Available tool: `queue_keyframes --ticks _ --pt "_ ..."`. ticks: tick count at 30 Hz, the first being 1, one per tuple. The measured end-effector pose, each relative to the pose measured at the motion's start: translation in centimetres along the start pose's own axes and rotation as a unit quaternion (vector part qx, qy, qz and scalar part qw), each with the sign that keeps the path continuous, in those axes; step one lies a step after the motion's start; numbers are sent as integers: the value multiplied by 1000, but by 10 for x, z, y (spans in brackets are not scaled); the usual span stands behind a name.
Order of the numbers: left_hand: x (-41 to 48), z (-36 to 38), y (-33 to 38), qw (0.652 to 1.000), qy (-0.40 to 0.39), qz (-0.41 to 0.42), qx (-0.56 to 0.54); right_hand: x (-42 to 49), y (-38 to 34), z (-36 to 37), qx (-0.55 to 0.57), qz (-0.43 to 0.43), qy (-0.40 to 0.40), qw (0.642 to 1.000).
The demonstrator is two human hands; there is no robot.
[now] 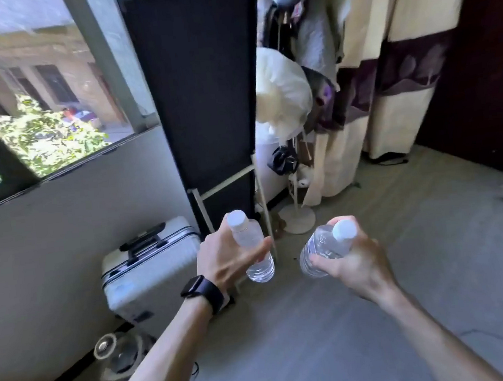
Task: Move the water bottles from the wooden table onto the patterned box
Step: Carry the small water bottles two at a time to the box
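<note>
My hands, left (224,255) and right (356,264), each wrap a water bottle (251,246) (324,249), carried beside the suitcase (149,263) toward a box unseen.

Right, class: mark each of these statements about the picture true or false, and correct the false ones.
1. Each hand holds a bottle. True: left hand, left bottle; right hand, right bottle.
2. Both bottles have white caps. True.
3. The watch is on the right wrist. False: left wrist.
4. The suitcase is black. False: white.
5. The bottles stand on a table. False: they are held above the floor.
</note>
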State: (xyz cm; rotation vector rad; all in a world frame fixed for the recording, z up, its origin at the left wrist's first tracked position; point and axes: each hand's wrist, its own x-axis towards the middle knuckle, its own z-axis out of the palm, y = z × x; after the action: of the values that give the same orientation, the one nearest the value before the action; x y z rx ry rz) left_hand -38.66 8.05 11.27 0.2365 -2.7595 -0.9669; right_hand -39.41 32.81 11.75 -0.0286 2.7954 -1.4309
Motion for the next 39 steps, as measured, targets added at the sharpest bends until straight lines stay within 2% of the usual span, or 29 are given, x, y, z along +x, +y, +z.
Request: queue_keyframes --ticks 5,9,15,20,27,39 --pt "82 53 64 997 -59 56 -4 44 31 -53 -1 65 80 995" --pt "143 95 114 982 -126 144 -6 69 57 -96 -13 124 148 981" --pt "211 172 197 953 -197 229 12 99 102 -154 -13 214 240 947" --pt "242 248 270 931 -263 251 17 125 147 -210 -20 267 300 916" --pt "269 351 392 904 -300 300 51 174 231 -304 -2 301 334 893" --pt "362 503 543 899 -324 294 -6 305 331 -461 -52 301 349 886"
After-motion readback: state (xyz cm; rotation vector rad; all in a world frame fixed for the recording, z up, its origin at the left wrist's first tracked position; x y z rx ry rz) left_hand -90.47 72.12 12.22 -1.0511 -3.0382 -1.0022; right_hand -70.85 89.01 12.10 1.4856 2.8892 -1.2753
